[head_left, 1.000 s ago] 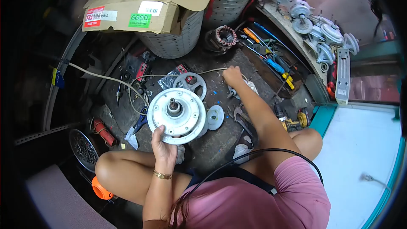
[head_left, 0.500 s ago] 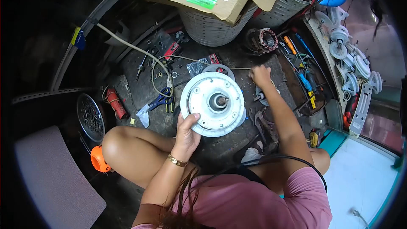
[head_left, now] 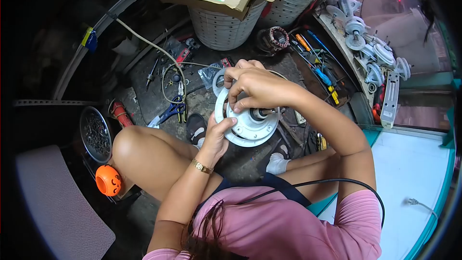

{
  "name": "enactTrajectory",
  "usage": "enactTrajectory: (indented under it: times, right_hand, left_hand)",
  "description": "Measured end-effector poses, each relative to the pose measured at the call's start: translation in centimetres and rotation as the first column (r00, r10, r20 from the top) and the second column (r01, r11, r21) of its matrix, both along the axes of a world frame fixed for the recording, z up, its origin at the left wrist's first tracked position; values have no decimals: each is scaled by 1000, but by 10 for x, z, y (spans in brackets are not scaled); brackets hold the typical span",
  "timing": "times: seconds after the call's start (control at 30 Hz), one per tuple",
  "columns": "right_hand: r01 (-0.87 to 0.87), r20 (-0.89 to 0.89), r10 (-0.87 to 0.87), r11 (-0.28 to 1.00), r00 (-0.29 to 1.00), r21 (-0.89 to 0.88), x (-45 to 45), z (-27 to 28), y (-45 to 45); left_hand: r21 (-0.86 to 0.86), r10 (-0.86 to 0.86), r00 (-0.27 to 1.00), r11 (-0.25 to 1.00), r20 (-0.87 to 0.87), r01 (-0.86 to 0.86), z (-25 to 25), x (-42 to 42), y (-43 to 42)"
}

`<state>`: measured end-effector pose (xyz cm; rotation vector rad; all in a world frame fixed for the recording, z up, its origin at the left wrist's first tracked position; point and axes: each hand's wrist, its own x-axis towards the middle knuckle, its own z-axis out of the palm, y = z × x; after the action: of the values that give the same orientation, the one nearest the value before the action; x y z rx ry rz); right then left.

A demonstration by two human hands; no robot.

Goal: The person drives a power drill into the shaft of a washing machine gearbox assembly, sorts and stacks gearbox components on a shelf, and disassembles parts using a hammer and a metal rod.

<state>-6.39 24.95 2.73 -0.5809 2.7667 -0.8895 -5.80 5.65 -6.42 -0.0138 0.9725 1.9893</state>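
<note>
My left hand (head_left: 219,132) grips a white round flanged housing (head_left: 250,130) by its left edge, thumb on the face and fingers out of sight underneath. A metal shaft (head_left: 267,111) sticks up from the middle of the housing, which tilts over the floor between my legs. My right hand (head_left: 257,85) is above the housing's far left part, fingers curled and tips down at its face. Whatever those fingertips pinch, if anything, is too small or hidden to make out. A grey ring (head_left: 219,81) shows just beyond the housing.
Blue-handled pliers (head_left: 172,109) and a cable (head_left: 166,53) lie on the floor at left. A perforated basket (head_left: 224,29) bears a cardboard box (head_left: 236,7). Screwdrivers (head_left: 304,43) and a copper-wound stator (head_left: 278,38) are at right. A bowl of screws (head_left: 96,135) stands at left.
My right hand has come back from the floor at right to the housing's face. The housing has tilted and shifted slightly. The whole view has turned a little.
</note>
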Motion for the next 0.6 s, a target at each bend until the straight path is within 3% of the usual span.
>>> enactTrajectory:
  times: [0.43, 0.6]
  right_hand:
    - [45, -28, -40, 975, 999, 216, 16, 19, -21]
    - [69, -73, -54, 973, 996, 222, 23, 10, -26]
  left_hand:
    - [10, -56, 998, 998, -20, 57, 6, 8, -3]
    - [-18, -35, 999, 999, -18, 35, 3, 11, -6]
